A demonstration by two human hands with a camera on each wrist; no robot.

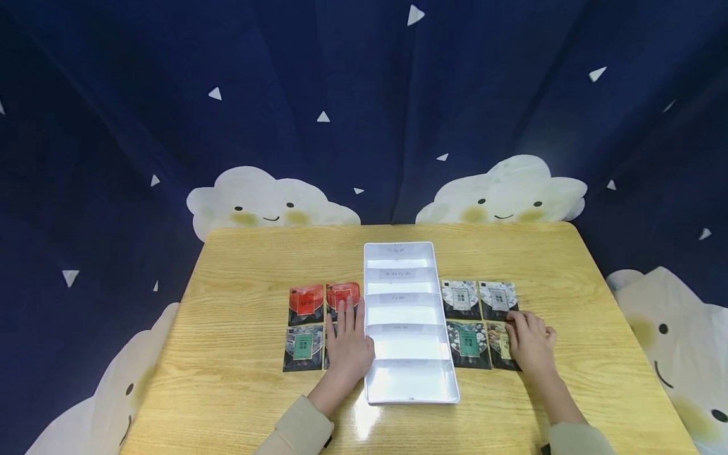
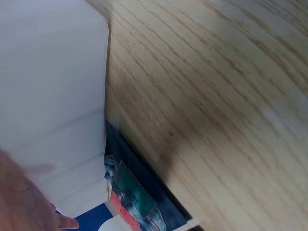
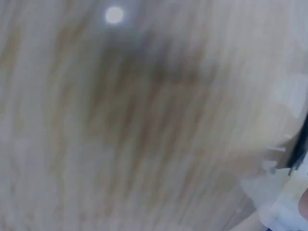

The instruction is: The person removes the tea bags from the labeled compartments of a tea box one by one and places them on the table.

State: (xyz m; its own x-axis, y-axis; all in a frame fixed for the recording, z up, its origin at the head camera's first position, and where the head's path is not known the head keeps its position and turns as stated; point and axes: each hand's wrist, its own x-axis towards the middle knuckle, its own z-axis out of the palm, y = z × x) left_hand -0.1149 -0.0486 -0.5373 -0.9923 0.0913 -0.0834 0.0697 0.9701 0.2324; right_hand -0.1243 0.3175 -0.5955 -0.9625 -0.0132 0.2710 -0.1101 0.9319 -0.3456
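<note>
A white box (image 1: 412, 382) with several labelled compartments stands mid-table. My left hand (image 1: 348, 349) lies with straight, spread fingers against its left wall, fingertips over a red packet (image 1: 344, 292). Beneath this hand another packet is mostly covered. Another red packet (image 1: 306, 304) and a green-labelled packet (image 1: 303, 347) lie to its left. My right hand (image 1: 533, 346) has bent fingers at a yellow-labelled packet (image 1: 500, 344); whether they pinch it is unclear. Beside that lie a green-labelled black packet (image 1: 469, 344) and two white-topped packets (image 1: 461, 298). The right wrist view is blurred.
Everything lies on a wooden table (image 1: 239, 265). Behind it hangs a dark blue curtain (image 1: 364, 76) with white triangles and smiling clouds. The box's raised wall (image 2: 53, 72) stands close beside my left hand.
</note>
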